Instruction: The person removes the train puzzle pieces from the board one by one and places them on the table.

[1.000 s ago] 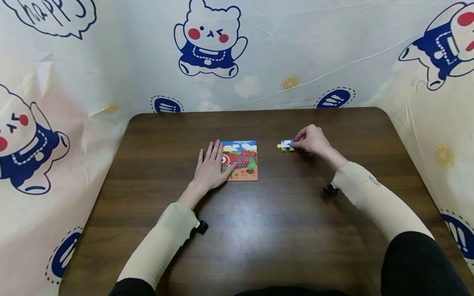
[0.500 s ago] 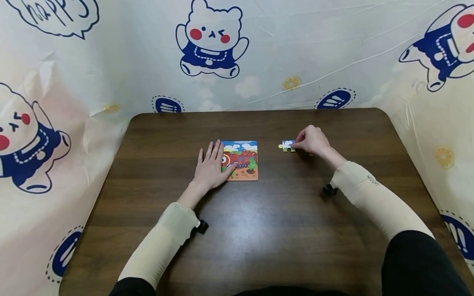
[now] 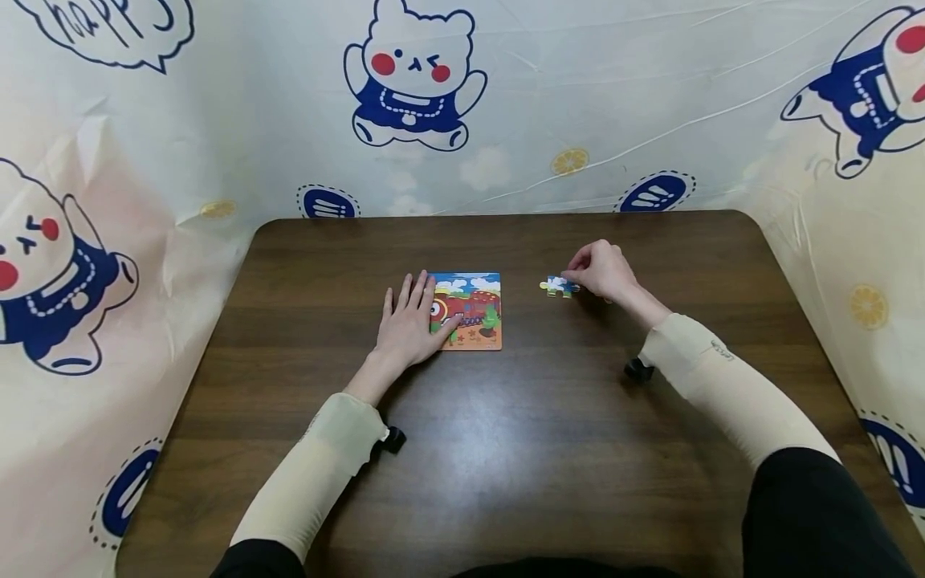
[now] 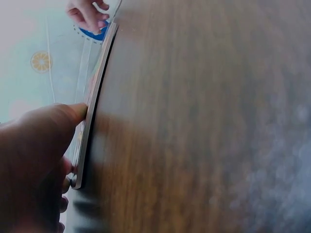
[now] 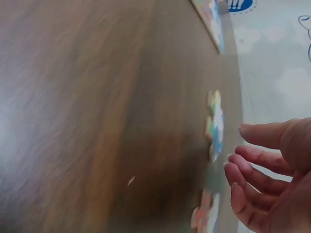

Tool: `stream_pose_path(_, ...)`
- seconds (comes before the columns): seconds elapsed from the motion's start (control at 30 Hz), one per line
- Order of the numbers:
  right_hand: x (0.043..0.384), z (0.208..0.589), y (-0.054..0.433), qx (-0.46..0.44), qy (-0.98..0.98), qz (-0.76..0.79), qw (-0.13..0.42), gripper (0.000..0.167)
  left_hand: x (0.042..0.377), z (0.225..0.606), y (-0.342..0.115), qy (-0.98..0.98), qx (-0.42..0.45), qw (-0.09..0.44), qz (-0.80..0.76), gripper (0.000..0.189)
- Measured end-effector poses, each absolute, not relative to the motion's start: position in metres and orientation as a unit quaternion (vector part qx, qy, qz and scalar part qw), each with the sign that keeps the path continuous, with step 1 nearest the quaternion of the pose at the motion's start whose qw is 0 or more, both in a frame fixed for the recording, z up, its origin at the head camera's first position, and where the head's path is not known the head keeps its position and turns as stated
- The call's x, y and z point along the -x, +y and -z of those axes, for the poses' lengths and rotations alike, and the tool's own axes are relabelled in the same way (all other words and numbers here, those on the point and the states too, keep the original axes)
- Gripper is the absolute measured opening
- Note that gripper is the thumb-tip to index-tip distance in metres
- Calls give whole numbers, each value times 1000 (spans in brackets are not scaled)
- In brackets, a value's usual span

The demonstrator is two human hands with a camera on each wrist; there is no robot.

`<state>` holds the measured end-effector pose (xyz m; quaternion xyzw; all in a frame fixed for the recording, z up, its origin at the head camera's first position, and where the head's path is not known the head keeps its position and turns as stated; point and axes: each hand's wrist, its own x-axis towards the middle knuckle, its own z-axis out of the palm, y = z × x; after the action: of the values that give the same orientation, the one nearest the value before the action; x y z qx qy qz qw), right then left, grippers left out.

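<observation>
My left hand (image 3: 410, 325) rests flat on the left part of a square picture puzzle board (image 3: 482, 321), its thumb (image 4: 73, 112) lying over the picture. The board shows a red train under a blue sky. To the right of it a blue, white and yellow jigsaw piece (image 3: 556, 286) lies on the table. My right hand (image 3: 605, 269) hovers by that piece. In the right wrist view the thumb (image 5: 265, 134) and loosely bent fingers stand apart with nothing between them, clear of the same piece (image 5: 216, 128). A second, reddish piece (image 5: 206, 213) lies below the hand, mostly hidden in the head view.
Both hands work over a brown wooden table (image 3: 462, 449) with rounded far corners. A pale printed sheet (image 3: 506, 104) with cartoon bears hangs behind and along both sides. A small black device (image 3: 393, 440) sits at the left wrist, another (image 3: 638, 370) at the right.
My right hand has lifted and shifted slightly left, and more of the blue and white piece shows. My left hand stays on the board.
</observation>
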<state>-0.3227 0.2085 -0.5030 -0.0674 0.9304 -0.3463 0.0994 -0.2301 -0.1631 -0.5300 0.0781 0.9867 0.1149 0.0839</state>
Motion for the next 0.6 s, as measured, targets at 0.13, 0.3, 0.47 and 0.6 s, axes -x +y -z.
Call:
stream_pose_path(0.13,309,478,182,90,928,349,89,22,230,529,-163,987,-76,83,-114,102)
stream_pose_path(0.3,308,469,150,122,904,384,143,25,232,532,-164,986,-73,90,-120,105)
stream_pose_path(0.47,311,467,119,150,883,403,189,26,232,533,-170,986,-67,80,-133,110)
stream_pose_path(0.6,314,467,102,151,877,406,210,27,224,525,-174,987,-70,71,-125,112)
